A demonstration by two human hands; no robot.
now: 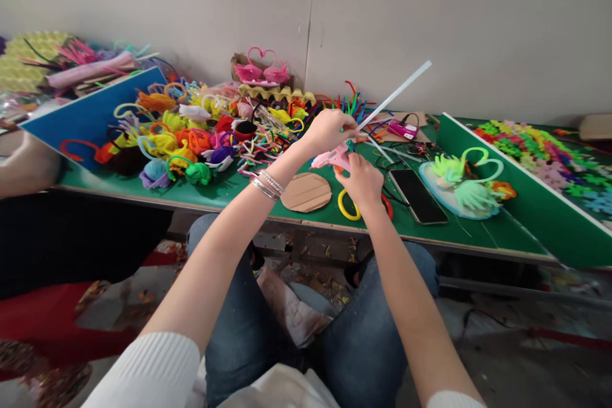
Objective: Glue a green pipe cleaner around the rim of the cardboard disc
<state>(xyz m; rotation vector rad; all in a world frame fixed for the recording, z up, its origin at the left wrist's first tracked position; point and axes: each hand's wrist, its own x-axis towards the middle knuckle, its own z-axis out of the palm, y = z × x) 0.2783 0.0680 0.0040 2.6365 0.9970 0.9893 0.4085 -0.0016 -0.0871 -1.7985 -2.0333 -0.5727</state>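
A small pink hot glue gun [331, 158] is in my right hand [364, 183], fingers wrapped round its handle and the nozzle pointing left. My left hand [329, 131] pinches a long whitish glue stick [396, 94] near its lower end, at the back of the gun. The stick slants up to the right; its fit in the gun is hidden by my fingers. Below the nozzle, a round piece of cardboard [306, 192] lies on the green table [253, 197]. Under my right hand are scissors with a yellow handle loop [348, 205], partly covered.
Colourful pipe-cleaner swans [182, 140] crowd the left, beside a blue board [95, 118]. A pink swan pair [261, 69] stands behind. At right are a phone [418, 196], green swans on a base [461, 185] and a green divider [521, 191]. Another person's arm [29, 162] is at far left.
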